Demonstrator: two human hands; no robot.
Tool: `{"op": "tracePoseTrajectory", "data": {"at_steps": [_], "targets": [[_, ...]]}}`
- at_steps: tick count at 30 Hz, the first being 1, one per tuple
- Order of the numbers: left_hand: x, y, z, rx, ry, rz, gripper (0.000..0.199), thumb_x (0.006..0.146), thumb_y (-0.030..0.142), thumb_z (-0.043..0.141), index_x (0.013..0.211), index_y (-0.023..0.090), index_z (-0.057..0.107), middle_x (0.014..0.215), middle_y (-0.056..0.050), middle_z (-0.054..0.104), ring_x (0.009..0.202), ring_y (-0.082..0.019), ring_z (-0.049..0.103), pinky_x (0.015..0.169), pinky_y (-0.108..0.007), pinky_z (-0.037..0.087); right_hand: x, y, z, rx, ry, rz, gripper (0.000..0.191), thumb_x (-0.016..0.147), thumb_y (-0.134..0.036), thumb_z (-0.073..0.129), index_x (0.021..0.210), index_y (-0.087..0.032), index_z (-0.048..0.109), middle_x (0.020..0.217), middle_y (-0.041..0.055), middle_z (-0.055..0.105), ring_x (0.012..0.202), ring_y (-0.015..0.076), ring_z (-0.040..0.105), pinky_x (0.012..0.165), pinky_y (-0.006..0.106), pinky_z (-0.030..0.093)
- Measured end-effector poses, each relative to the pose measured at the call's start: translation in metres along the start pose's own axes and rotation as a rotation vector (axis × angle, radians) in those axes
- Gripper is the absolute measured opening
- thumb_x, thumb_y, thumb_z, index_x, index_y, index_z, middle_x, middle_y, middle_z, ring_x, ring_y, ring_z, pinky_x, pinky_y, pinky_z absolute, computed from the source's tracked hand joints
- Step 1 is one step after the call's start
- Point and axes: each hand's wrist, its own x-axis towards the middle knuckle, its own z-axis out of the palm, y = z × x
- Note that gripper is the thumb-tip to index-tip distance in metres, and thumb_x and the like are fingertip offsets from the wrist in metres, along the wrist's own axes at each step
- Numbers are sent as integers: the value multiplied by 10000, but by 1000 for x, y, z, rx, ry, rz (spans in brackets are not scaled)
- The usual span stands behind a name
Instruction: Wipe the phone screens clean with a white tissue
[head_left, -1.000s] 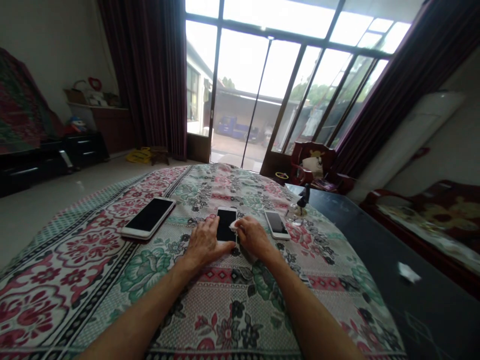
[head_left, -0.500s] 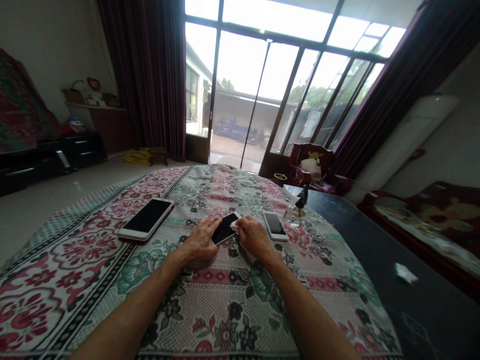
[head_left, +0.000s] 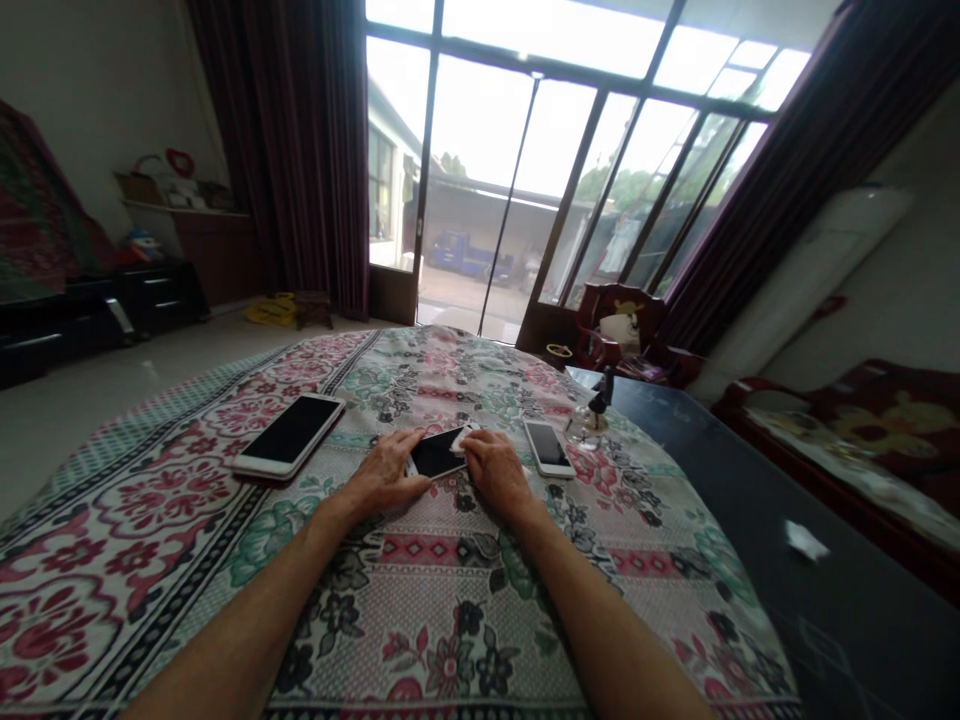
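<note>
A phone with a dark screen (head_left: 437, 455) lies on the patterned tablecloth (head_left: 450, 560) between my hands. My left hand (head_left: 385, 472) grips its left end, thumb at the near edge and fingers at the far edge. My right hand (head_left: 495, 470) pinches a small white wipe (head_left: 463, 438) against the phone's right end. Right of that hand rests a smaller white phone (head_left: 549, 448). A large white tablet (head_left: 291, 436) with a black screen lies to the left, on something dark that shows along its edge.
A clear glass bottle with a black top (head_left: 592, 420) stands at the table's right. Beyond the cloth, a dark surface (head_left: 720, 500) holds a crumpled white tissue (head_left: 806, 541). A wooden chair (head_left: 619, 325) stands behind, near glass doors.
My left hand and the phone it grips have shifted slightly left, and the phone has turned a little flatter. My right hand has moved slightly left with the wipe.
</note>
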Motion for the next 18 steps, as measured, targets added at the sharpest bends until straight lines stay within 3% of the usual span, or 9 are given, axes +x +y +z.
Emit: {"op": "tracePoseTrajectory", "data": {"at_steps": [5,10,13,18], "targets": [[-1,-2,-6,-17,-41,13,663,728,302,599,1369,180,486,1400,-135,542,1301,-286,492,1111,-415,364,1,18,-4,-44,34,132,219,940,-149,492,999,-183,700,1085,86,670,1018,198,579,941,314,393],[-2,-12,-2,-27,-51,34,581,757,208,547,1337,214,526,1461,-101,489,1373,-266,415,1140,-428,339,-1,14,-4,-59,57,151,239,956,-157,440,1034,-195,662,1136,83,653,1055,202,550,944,320,376],[-1,-16,0,10,7,-1,561,754,183,558,1314,188,539,1445,-112,495,1344,-276,443,1119,-434,368,1,9,-5,-59,20,140,239,948,-134,427,1040,-189,639,1211,93,624,1129,207,511,967,322,349],[1,-21,-1,56,141,-68,449,801,201,554,1243,135,591,1225,-133,619,1163,-253,568,1051,-392,440,5,1,-14,-113,-130,165,218,947,-160,428,1029,-170,630,1066,104,661,1023,218,547,871,301,366]]}}
